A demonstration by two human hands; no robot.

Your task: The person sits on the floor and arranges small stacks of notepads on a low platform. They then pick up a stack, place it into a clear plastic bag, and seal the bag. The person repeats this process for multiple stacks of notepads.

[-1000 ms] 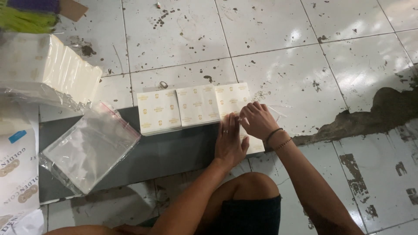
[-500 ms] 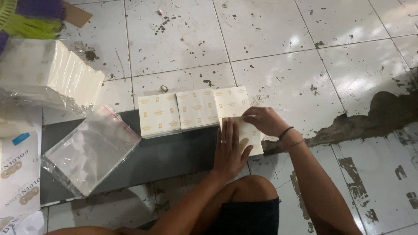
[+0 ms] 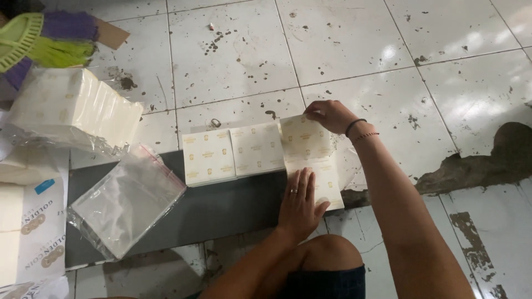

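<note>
The left hand [image 3: 301,206] lay flat and open on the near end of a long cream paper sheet [image 3: 311,160], pressing it down. It held nothing. A ring sat on one finger. The right hand [image 3: 328,114] pinched the far edge of the same sheet with its fingertips [image 3: 310,115]. A dark band and a thin bracelet were on that wrist.

The sheet lay at the right end of a dark grey board [image 3: 221,207] on the floor. Its near end reached the board's right front corner, and its far end went past the board's back edge onto the tiles. Two small cream paper squares [image 3: 233,154] lay side by side along the back edge of the board, just left of the sheet. They had little gold prints on them. The nearer one touched the sheet.

A pile of clear plastic bags [image 3: 124,202] sat on the left part of the board, tilted. Past the left back corner, a big stack of cream papers [image 3: 77,111] rested in loose plastic wrap. A green and purple broom [image 3: 47,47] lay at the far left of the white tile floor [image 3: 360,50], which was spotted with dirt.
</note>
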